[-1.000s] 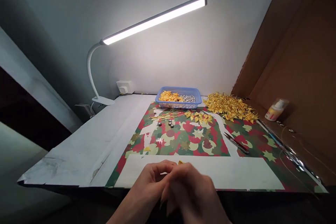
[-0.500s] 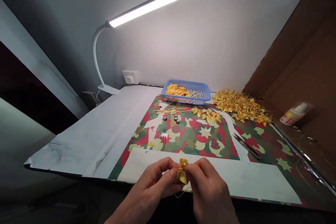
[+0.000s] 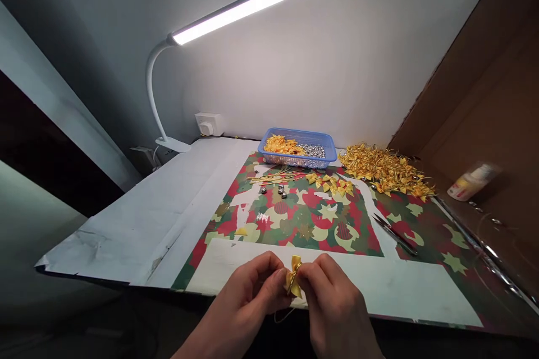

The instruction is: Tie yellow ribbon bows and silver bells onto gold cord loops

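Observation:
Between my two hands, above the table's front edge, is a small yellow ribbon bow [image 3: 295,277] with a gold cord around its middle. My left hand [image 3: 256,289] pinches the bow from the left with thumb and fingers. From the right, my right hand [image 3: 332,297] is closed in a pinch at the bow's knot. A thin loop of cord [image 3: 283,318] hangs below the left fingers. The far fingertips of both hands are partly hidden.
A blue basket [image 3: 332,155] holds yellow bows and silver bells. Nearby lie gold cords [image 3: 278,176], loose bows [image 3: 330,183], several bells [image 3: 281,189], a heap of corded bows [image 3: 383,168], dark tweezers [image 3: 394,234] and a bottle [image 3: 470,182]. A lamp [image 3: 273,0] hangs overhead.
The bow has turned slightly, so its two loops and the gold cord around its middle show more plainly. Both hands stay in nearly the same place.

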A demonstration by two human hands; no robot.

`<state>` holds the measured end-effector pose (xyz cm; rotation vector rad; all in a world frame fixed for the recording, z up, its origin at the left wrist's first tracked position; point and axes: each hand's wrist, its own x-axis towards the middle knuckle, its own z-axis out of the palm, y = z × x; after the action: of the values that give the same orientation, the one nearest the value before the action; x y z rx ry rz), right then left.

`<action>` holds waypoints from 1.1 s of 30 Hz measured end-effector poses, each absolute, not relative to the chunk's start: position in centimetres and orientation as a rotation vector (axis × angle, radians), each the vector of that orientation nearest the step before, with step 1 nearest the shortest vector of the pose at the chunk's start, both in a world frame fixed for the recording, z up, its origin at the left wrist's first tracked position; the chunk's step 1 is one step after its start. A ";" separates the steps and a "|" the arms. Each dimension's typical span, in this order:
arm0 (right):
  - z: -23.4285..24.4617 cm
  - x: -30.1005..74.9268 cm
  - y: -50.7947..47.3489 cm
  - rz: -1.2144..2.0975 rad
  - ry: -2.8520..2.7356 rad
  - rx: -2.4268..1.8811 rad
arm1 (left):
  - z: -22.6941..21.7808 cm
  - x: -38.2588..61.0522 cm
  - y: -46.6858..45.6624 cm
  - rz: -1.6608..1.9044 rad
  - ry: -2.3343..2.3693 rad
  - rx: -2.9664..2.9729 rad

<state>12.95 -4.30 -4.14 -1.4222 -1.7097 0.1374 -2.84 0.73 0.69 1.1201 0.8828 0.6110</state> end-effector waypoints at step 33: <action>-2.9 13.7 -3.2 1.237 -1.246 -1.227 | -3.0 -2.8 1.4 0.852 0.708 2.609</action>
<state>13.67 -3.23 -2.90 -1.2265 -1.2460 1.2366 -2.79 1.45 -3.03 2.6088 0.7083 0.8523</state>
